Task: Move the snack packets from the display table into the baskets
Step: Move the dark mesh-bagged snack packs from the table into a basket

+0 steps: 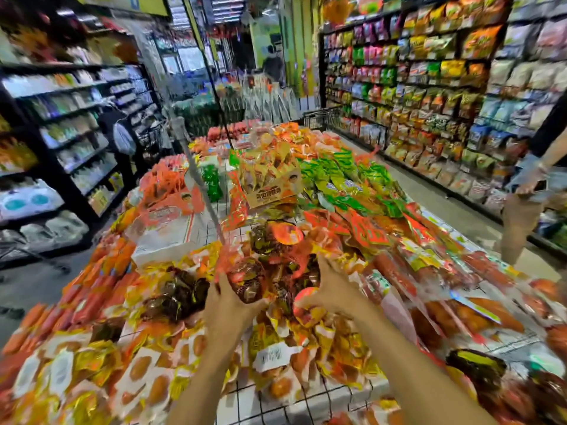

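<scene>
Two hands in the heap. The left hand (228, 305) has its fingers curled round one dark brown snack packet (247, 280) with red wrapping, clamped from below and the left, thumb side up. The right hand (333, 291) is just beside it, with the fingers stretched up against the pile and the thumb spread wide toward the left hand. It touches a round orange-labelled packet (306, 303). Motion blur here, so can't tell whether it actually grips anything.

The held packet is at the top of a mound of similar brown packets (181, 294) on the display table (306, 400), between the two hands. Yellow-and-white packets (147, 372) lie under both forearms. Long red sausage packs (395, 274) are right of the right hand. Beyond the hands there's an open cardboard box (270, 191) of packets, with green packets (352, 179) to its right. A slanted pole (199, 167) rises ahead of the left hand. Stocked shelves (429, 87) are far right, with another person's hand (529, 185) in front of them.
</scene>
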